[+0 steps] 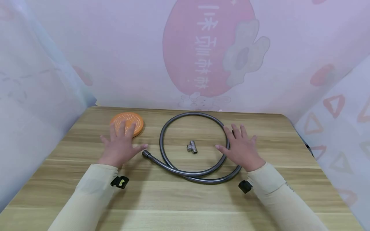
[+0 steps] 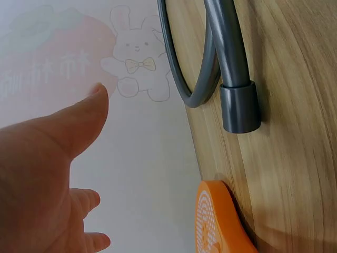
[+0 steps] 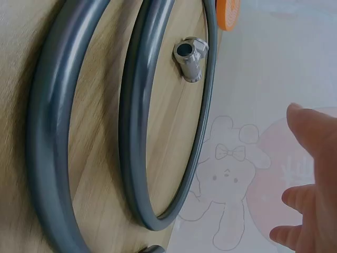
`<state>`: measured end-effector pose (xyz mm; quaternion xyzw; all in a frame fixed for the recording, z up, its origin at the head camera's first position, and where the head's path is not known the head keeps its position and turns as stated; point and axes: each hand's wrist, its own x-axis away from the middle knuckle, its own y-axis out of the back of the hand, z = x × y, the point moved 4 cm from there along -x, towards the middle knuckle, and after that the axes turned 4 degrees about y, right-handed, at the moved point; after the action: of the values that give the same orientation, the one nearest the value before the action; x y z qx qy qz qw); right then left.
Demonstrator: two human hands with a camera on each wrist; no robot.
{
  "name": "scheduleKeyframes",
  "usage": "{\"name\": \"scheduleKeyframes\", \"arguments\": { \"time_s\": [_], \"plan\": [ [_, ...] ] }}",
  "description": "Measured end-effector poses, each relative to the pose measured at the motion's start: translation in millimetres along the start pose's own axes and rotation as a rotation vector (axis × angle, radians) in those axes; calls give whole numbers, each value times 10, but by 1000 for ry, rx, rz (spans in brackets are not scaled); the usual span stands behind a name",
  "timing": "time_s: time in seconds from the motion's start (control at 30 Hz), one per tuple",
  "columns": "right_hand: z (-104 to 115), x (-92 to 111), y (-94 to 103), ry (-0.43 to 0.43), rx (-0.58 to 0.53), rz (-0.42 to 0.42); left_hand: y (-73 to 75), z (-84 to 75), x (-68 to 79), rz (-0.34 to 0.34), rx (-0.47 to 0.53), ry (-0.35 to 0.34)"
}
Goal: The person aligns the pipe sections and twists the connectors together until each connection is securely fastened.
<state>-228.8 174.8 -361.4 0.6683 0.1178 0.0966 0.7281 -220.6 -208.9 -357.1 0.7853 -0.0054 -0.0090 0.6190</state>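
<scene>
Three printed panels around the table

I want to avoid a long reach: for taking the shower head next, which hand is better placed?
Probably the left hand: it holds nothing and is much nearer the shower head. The right hand, also empty, is farther off, by the hose.

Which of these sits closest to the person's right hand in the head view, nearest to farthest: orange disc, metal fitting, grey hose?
1. Grey hose: partly behind the right hand in this view.
2. Metal fitting: inside the hose's loop.
3. Orange disc: left of the loop.
</scene>
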Motion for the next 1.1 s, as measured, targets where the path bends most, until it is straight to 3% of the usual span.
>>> {"name": "scheduleKeyframes", "arguments": {
  "time_s": [0.4,0.9,1.1],
  "plan": [
    [107,-37,-2,34,-52,-60,-14,80,3,9,35,12],
    [259,-85,-46,56,-79,-65,-16,201,10,-7,30,28],
    [337,-110,-49,79,-104,-115,-2,246,16,-14,30,33]
  ]
}}
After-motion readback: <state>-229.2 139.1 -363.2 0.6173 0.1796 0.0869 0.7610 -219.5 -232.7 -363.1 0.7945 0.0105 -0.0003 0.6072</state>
